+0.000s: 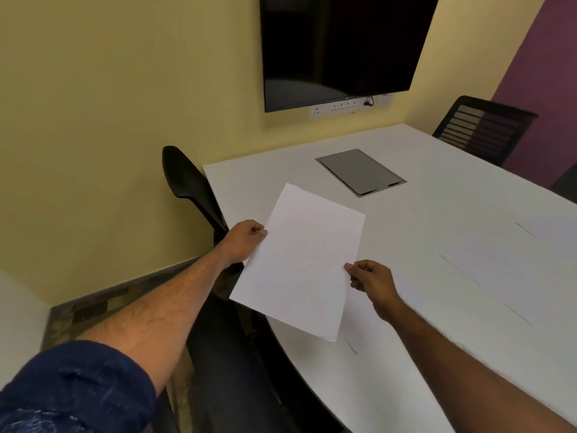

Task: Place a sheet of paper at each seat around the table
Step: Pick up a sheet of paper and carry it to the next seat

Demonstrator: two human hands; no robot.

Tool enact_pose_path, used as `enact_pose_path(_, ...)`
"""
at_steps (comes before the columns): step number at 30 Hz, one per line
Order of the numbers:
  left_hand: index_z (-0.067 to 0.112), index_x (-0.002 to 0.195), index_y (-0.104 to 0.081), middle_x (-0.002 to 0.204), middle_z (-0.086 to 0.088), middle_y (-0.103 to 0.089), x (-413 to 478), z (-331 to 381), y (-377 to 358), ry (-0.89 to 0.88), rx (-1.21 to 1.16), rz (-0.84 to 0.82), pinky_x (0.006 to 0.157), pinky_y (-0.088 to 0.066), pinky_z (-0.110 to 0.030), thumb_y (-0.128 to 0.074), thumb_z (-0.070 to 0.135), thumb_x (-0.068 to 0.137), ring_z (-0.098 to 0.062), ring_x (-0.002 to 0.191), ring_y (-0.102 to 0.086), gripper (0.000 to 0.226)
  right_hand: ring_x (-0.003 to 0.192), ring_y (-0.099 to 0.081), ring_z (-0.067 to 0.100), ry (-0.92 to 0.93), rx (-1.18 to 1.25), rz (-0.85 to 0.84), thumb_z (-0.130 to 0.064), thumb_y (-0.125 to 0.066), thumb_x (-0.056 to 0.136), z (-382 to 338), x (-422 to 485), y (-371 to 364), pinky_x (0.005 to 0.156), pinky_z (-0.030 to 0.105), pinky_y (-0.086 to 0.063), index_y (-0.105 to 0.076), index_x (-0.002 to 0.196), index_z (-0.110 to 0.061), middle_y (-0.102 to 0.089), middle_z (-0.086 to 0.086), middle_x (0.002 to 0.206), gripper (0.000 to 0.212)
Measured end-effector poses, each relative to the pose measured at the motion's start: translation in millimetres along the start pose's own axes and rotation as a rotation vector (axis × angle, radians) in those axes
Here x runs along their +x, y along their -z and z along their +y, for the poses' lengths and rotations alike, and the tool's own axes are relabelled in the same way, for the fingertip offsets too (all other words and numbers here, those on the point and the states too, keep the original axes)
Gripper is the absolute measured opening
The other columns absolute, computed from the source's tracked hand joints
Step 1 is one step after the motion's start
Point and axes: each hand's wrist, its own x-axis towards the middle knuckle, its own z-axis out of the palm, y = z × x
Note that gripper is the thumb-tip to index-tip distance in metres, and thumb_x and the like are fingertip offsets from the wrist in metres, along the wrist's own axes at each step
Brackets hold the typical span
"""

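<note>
The left arm, bare below a rolled dark blue sleeve (71, 389), reaches forward almost straight. The left hand (245, 242) pinches the left edge of the sheet of paper (301, 264), fingers curled. A black chair (193, 189) stands under and just beyond this hand. The sheet is held tilted between both hands, above the near edge of the white table (452, 214). The right hand (373, 281) pinches the sheet's right edge between thumb and curled fingers, its forearm stretched over the tabletop. Beyond both hands, a grey hatch (360, 171) sits flush in the table.
</note>
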Motion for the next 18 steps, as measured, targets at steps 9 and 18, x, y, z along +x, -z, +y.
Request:
enact_pose_path(9,0.014,0.103,-0.063,0.097,-0.007,-0.065,61,-30,81,-0.192,0.100,-0.107,0.064,-0.043,-0.023,-0.053,0.031,0.098,-0.018,0.082,-0.057,0.021,0.059,-0.055,0.016,-0.030,0.065,0.229,-0.016,-0.074,0.084,-24,-19,-105,0.066,0.030,-0.049,-0.065,0.070,-0.007,-0.060,0.002,0.063,0.019)
enact_pose_path(18,0.011,0.110,-0.063,0.104,-0.008,-0.066,97,-28,114,-0.210,0.026,-0.188,0.067,-0.045,-0.026,-0.054,0.029,0.097,-0.020,0.089,-0.061,0.024,0.068,-0.054,0.022,-0.004,0.160,0.296,-0.015,-0.071,0.087,-41,-2,-144,0.070,0.033,-0.054,-0.063,0.075,-0.002,-0.057,0.012,0.073,0.019)
